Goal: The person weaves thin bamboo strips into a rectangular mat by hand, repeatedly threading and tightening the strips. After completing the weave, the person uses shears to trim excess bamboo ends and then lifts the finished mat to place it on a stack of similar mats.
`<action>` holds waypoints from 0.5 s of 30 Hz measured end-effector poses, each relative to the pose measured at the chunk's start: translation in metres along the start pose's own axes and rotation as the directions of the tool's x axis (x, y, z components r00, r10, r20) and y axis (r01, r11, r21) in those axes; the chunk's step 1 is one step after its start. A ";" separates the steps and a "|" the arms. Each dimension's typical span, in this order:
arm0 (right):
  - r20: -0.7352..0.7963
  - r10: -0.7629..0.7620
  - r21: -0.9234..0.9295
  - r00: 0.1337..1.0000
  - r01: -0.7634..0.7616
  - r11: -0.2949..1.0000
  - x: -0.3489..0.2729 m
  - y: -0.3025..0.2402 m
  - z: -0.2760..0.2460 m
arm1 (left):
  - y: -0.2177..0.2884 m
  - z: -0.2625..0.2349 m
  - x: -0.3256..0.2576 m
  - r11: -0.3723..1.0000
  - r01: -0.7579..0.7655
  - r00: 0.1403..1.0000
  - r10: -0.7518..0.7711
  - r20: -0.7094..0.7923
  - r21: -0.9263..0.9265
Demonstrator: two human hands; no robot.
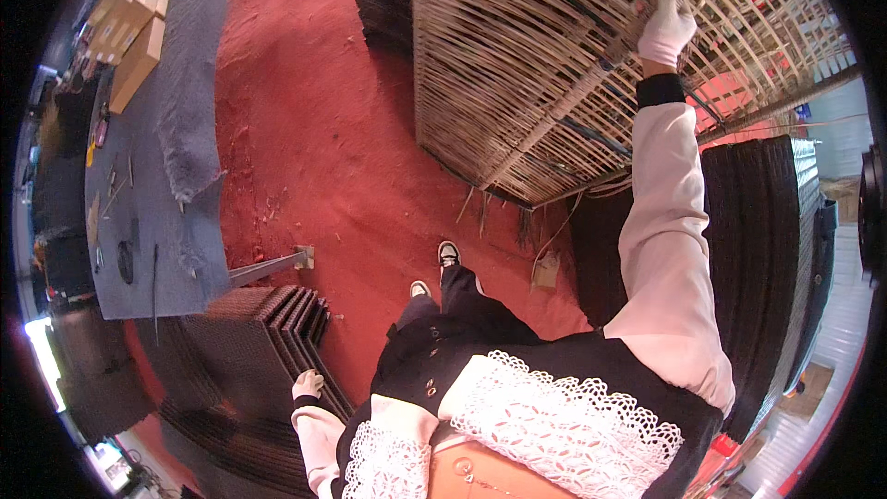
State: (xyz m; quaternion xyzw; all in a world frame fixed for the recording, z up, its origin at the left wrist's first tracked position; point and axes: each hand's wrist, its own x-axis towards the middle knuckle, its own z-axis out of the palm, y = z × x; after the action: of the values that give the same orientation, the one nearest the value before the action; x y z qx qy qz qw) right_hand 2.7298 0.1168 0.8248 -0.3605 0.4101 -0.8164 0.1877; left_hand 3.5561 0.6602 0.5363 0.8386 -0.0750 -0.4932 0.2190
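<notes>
A large panel of woven brown strips (517,65) with a pole along it stands tilted at the upper right. My right hand (667,26), in a pale glove, is closed on this woven panel, with the arm stretched far forward. Part of its grip is hidden behind the glove. My left hand (309,383) hangs low at my side, its fingers loosely apart and holding nothing I can see. Close by it stands a stack of dark ribbed panels (249,337); whether the hand touches them I cannot tell.
A table with a grey cloth (171,249) at the left carries brown cartons (139,65) and small tools. Its metal leg (268,268) reaches over the red floor (296,129). More dark stacked panels (753,249) stand at my right.
</notes>
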 end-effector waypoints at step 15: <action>0.007 -0.249 -0.295 0.968 0.240 0.925 0.053 0.058 -0.020 | 0.056 0.027 -0.011 0.996 -0.035 0.999 0.033 0.032 0.078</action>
State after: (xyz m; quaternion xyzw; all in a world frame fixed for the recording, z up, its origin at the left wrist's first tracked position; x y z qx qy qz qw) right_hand 2.6798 0.0610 0.7927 -0.4203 0.4816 -0.7687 0.0225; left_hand 3.5328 0.6061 0.5586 0.8374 -0.1121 -0.4989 0.1930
